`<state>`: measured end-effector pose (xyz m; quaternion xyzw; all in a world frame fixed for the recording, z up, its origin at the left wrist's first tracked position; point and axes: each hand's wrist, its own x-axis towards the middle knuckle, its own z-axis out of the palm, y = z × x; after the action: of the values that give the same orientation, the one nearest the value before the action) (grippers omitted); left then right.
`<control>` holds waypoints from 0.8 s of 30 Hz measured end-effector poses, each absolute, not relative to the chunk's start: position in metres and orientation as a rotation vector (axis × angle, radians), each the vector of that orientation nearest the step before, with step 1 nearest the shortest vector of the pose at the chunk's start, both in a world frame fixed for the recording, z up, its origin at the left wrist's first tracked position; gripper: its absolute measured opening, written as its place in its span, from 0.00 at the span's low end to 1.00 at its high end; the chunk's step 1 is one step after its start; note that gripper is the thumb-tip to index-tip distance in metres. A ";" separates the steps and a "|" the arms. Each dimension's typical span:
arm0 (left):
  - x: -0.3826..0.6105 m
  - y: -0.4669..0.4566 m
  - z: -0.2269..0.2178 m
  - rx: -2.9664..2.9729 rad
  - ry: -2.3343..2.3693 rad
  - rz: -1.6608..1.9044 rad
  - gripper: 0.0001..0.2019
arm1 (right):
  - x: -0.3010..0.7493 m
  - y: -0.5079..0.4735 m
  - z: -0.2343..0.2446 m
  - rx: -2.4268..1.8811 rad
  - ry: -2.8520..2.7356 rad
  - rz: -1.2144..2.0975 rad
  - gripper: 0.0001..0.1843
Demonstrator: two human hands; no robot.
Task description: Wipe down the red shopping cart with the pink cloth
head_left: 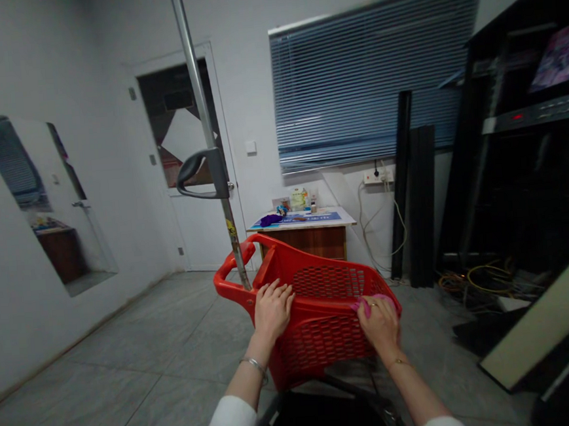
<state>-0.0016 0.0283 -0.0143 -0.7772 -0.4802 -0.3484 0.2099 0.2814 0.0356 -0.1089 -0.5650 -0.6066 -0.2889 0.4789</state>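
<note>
A red plastic shopping basket [324, 341] with a lattice wall stands in front of me, tipped toward me. My left hand [272, 308] rests on its near rim at the left corner, fingers curled over the edge. My right hand [380, 323] presses a pink cloth [370, 303] against the rim at the right corner, fingers closed on it. A metal pole [208, 140] with a dark grey handle [202, 173] rises from the basket's left end.
A small wooden table [305, 228] with bottles and a blue mat stands behind the basket by the wall. Dark panels [413, 190], loose cables [472, 280] and a black cabinet [531, 154] fill the right. A white door [188, 181] is at the back left; grey tiled floor lies left.
</note>
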 end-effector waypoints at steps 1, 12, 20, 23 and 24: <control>-0.002 0.028 -0.014 -2.159 -1.340 -0.965 0.14 | 0.270 0.036 -0.106 -1.354 -1.505 -0.689 0.12; -0.007 0.026 -0.012 -2.170 -1.339 -0.920 0.14 | 0.233 0.031 -0.094 -1.247 -1.678 -0.671 0.12; -0.002 0.026 -0.013 -2.180 -1.333 -0.940 0.14 | 0.297 0.034 -0.110 -1.351 -1.509 -0.753 0.12; 0.001 0.026 -0.014 -2.168 -1.344 -0.956 0.13 | 0.287 0.034 -0.110 -1.408 -1.423 -0.761 0.12; 0.001 0.026 -0.014 -2.163 -1.348 -0.960 0.13 | 0.279 0.034 -0.108 -1.419 -1.415 -0.752 0.12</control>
<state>0.0012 0.0261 -0.0140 -0.7769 -0.4842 -0.3449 0.2076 0.2786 0.0343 -0.1080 -0.5814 -0.5801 -0.3083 0.4800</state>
